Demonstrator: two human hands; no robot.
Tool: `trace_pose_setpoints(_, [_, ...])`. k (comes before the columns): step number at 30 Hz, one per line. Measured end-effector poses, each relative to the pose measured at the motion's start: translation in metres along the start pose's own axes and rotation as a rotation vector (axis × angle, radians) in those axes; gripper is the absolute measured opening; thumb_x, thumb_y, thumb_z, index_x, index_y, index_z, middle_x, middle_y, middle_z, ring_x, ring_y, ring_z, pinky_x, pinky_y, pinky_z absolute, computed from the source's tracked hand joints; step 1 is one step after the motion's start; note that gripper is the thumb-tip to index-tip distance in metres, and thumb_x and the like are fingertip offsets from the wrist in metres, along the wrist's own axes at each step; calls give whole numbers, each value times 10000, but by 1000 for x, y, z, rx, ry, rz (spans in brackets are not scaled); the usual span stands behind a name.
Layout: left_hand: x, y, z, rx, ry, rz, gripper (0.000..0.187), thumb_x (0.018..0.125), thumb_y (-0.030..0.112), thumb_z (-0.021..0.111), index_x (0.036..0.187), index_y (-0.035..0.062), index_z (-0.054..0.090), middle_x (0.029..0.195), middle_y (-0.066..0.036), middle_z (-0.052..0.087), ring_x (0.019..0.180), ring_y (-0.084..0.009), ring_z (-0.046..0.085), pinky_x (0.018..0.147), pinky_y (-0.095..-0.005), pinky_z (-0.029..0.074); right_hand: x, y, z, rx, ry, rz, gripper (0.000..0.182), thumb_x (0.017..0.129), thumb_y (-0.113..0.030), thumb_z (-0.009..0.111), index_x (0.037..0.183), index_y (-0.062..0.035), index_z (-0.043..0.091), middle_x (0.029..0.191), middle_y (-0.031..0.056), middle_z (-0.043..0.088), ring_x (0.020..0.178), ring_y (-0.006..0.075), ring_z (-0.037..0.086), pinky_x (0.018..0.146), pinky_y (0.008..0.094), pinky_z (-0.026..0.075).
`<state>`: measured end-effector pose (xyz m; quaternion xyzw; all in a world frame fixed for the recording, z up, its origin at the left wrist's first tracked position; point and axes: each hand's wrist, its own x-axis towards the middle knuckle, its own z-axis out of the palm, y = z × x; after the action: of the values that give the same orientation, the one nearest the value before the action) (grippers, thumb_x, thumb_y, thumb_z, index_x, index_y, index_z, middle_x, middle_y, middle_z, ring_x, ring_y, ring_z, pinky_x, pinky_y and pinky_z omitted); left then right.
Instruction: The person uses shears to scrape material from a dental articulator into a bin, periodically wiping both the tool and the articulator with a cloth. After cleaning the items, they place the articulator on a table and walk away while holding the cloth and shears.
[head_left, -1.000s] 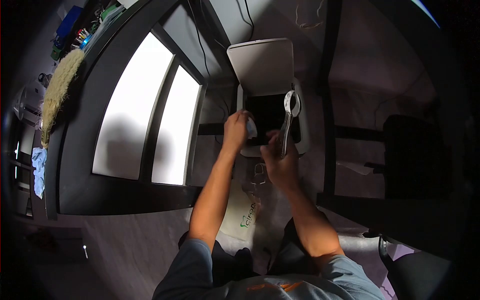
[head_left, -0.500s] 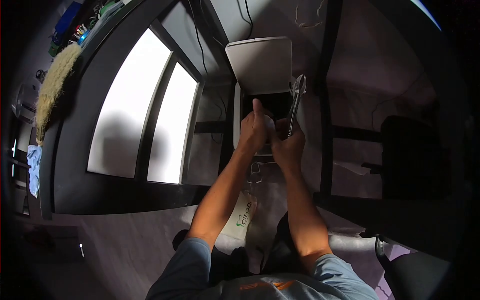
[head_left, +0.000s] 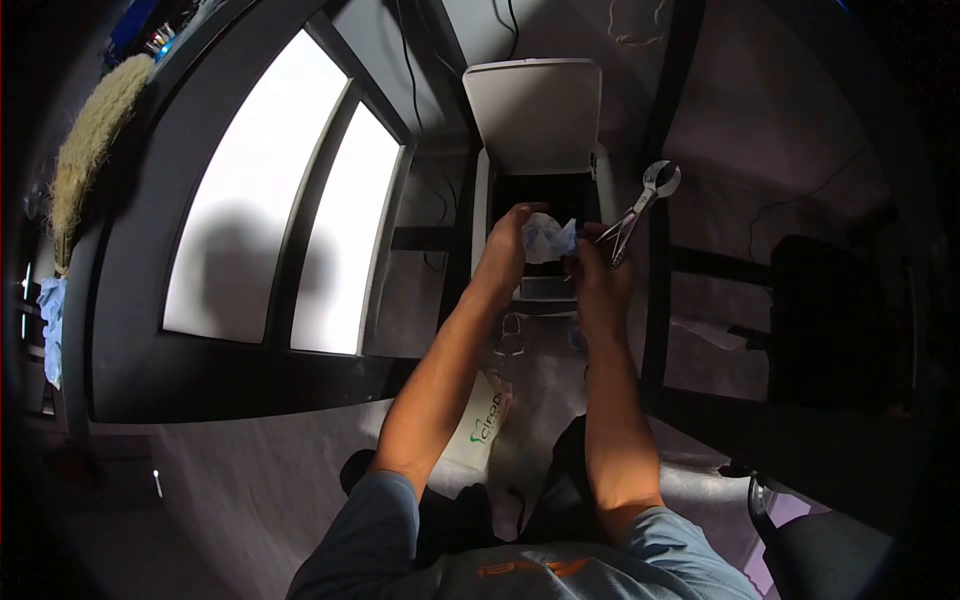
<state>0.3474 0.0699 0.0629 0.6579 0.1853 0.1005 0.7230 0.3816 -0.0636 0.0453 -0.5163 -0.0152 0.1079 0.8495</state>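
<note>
Over a bin with a raised white lid (head_left: pixel 535 110), my left hand (head_left: pixel 505 250) is closed around a crumpled pale blue and white wad (head_left: pixel 546 240). My right hand (head_left: pixel 603 278) touches the wad's right side with its fingertips. Metal tongs (head_left: pixel 638 208) are held in that same hand, their rounded jaws pointing up and to the right. Beneath both hands, the dark inside of the bin shows.
Two bright panels (head_left: pixel 345 235) stand in a dark frame at the left. A straw brush (head_left: pixel 95 140) hangs at the far left above a blue cloth (head_left: pixel 52 330). On the floor lies a bag with printed letters (head_left: pixel 480 425). A dark chair (head_left: pixel 830 330) is at the right.
My hands have moved slightly apart, and the crumpled wad between them shows more. The tongs have tilted to the right. The view has shifted a little.
</note>
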Motion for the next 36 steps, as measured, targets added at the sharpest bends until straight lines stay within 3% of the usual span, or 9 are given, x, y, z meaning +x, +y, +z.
trace_pose_setpoints(5, [1, -10, -3, -69, -12, 8, 536, 998, 339, 258, 1265, 8, 586, 1145, -182, 625, 1049, -272, 598, 932, -383, 451, -2, -3, -3, 200, -23, 58, 210, 924, -33, 608, 1126, 17, 576, 967, 69, 631, 792, 126, 615, 689, 282, 516])
trace_pose_setpoints(8, [1, -10, -3, -217, -7, -8, 458, 946, 202, 328, 1237, -17, 606, 1056, -140, 651, 971, -224, 637, 890, -345, 479, -3, -4, -6, 278, -71, 67, 225, 931, -24, 596, 1151, 14, 564, 996, 77, 633, 822, 145, 623, 708, 297, 525])
trace_pose_setpoints(17, [1, 4, -9, 133, 94, 11, 482, 809, 24, 553, 1288, 32, 601, 1150, -152, 636, 1127, -250, 577, 985, -339, 431, 1, 1, -16, 395, -119, 38, 217, 915, 7, 598, 1131, 3, 581, 996, 84, 634, 836, 165, 624, 725, 308, 517])
trace_pose_setpoints(18, [-2, 16, -6, 157, 136, -86, 505, 793, -22, 567, 1293, 36, 600, 1184, -158, 633, 1145, -249, 575, 999, -339, 426, 2, -1, -16, 382, -92, 20, 215, 912, 8, 600, 1126, 3, 584, 990, 83, 633, 837, 164, 622, 722, 310, 515])
trace_pose_setpoints(24, [32, -22, -24, 405, 43, 44, 498, 794, 34, 520, 1285, -1, 596, 1129, -183, 664, 1044, -268, 638, 933, -341, 479, 2, 2, -32, 388, -34, 9, 185, 902, -3, 622, 1083, -37, 603, 963, 88, 632, 814, 174, 611, 716, 327, 504])
trace_pose_setpoints(27, [42, -27, -24, 535, -82, -6, 493, 787, 74, 499, 1260, -5, 616, 1098, -194, 670, 1018, -272, 646, 910, -343, 493, 5, 6, -38, 375, -37, 24, 191, 906, -6, 619, 1094, -30, 604, 971, 91, 636, 807, 176, 612, 720, 333, 508])
trace_pose_setpoints(31, [35, -21, -14, 613, -47, -63, 417, 781, 139, 515, 1112, -60, 673, 1050, -291, 683, 1051, -408, 661, 931, -427, 510, 8, 11, -40, 365, -37, 6, 206, 912, -4, 603, 1118, -12, 602, 970, 99, 634, 809, 186, 616, 734, 353, 513])
trace_pose_setpoints(34, [45, -39, -13, 732, -33, 22, 410, 778, 165, 533, 1087, -58, 684, 1053, -310, 675, 1064, -432, 650, 947, -442, 503, 8, 11, -41, 369, -40, 7, 219, 908, -2, 603, 1127, -8, 602, 969, 108, 631, 814, 187, 619, 743, 360, 513])
trace_pose_setpoints(36, [50, -43, -14, 760, -104, -67, 466, 794, 144, 515, 1216, -5, 643, 1151, -285, 654, 1115, -391, 631, 973, -417, 482, 7, 11, -42, 363, -45, 2, 225, 906, -2, 605, 1130, -8, 604, 973, 112, 631, 820, 188, 619, 747, 361, 513])
